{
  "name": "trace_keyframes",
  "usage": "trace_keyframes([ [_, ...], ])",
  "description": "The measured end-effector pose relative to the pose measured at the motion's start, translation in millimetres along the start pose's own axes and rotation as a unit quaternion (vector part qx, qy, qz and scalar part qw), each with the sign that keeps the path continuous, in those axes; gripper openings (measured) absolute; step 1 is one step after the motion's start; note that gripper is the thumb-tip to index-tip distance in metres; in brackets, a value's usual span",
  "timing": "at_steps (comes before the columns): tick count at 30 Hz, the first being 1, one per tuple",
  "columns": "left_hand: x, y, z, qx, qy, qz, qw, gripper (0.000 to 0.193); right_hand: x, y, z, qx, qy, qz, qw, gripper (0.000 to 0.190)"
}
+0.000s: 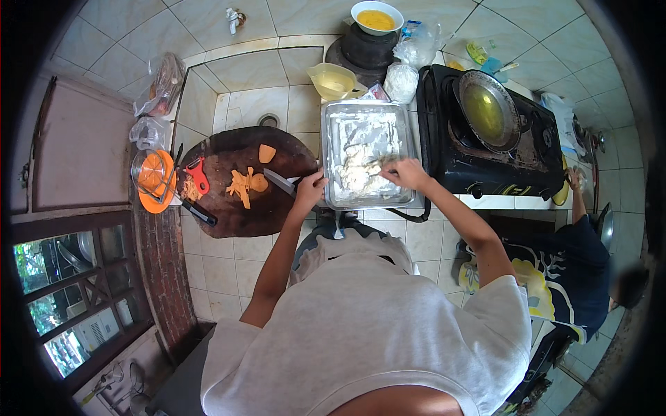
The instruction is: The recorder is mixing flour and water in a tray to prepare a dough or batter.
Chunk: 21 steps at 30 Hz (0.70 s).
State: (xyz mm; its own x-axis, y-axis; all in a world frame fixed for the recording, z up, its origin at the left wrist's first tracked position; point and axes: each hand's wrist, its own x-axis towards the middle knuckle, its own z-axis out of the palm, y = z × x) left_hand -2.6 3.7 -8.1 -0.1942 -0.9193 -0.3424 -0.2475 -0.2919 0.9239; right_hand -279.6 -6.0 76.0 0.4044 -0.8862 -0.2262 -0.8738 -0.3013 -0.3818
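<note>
A clear rectangular container stands in front of me, its inside smeared with white. A lumpy pale mixture lies in its near half. My left hand grips the container's left rim. With my right hand I hold a metal utensil, probably a fork, its end in the mixture. Left of the container is a round wooden chopping board. It bears cut orange vegetable pieces, a larger orange chunk and a knife, whose handle is partly hidden by my left hand.
On the board's left are a red peeler, shavings and a black-handled tool. A pan with oil sits on the black gas stove. Behind stand a yellowish jug and a bowl. Another person is at right.
</note>
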Motion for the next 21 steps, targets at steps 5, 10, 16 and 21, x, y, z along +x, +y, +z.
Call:
trace_keyframes([
  [5,-2,7,1,-0.04,-0.009,-0.01,0.999,0.034,14,23,-5,-0.008,0.044,0.009,0.999,0.022],
  [10,-1,0,1,-0.041,0.008,0.008,0.999,0.031,12,9,-34,-0.045,0.054,0.045,0.996,0.02],
  [16,-4,10,-4,-0.026,-0.039,-0.034,0.998,0.039,5,-16,-15,0.021,0.06,0.039,0.997,0.02],
  [21,-6,14,0,-0.041,-0.016,-0.035,0.998,0.035,25,-24,16,0.023,0.034,0.058,0.997,0.023],
])
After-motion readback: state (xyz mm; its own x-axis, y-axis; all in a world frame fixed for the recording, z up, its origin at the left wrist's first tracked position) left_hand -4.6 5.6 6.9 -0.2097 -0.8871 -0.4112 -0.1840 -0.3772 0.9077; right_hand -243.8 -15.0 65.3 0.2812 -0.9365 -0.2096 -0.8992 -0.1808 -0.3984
